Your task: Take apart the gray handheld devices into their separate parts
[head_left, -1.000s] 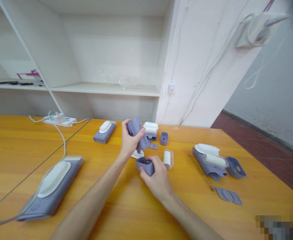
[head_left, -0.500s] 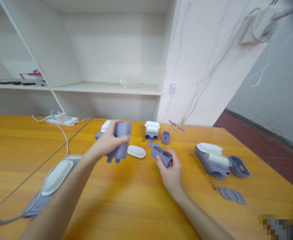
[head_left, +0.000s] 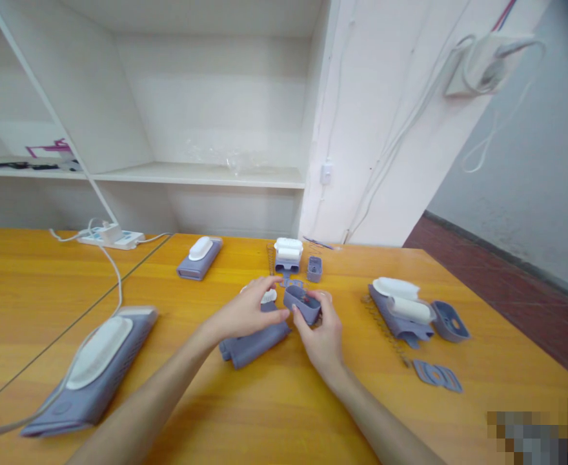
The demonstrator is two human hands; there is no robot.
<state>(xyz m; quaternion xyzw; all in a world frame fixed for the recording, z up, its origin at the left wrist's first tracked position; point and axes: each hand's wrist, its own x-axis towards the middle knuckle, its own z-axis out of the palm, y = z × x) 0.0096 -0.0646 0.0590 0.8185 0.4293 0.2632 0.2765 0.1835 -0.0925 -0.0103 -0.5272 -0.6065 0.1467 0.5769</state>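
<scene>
The left hand (head_left: 248, 314) partly hides a white oval cover (head_left: 267, 296) at its 1 o'clock and rests with loose fingers on the long purple housing (head_left: 255, 345) lying on the desk (head_left: 284, 413). The right hand (head_left: 323, 330) is clamped on the small purple cup (head_left: 302, 303). A white roller unit (head_left: 288, 254) stands at 12 o'clock, and further purple parts (head_left: 403, 316) lie at 3 o'clock.

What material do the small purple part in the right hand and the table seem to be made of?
The small purple part looks like moulded plastic, matte: even lavender colour, thin walls, no shine. The table looks like wood or wood veneer with a glossy varnish: orange grain lines and soft reflections. Which of the two cannot be told.
</scene>
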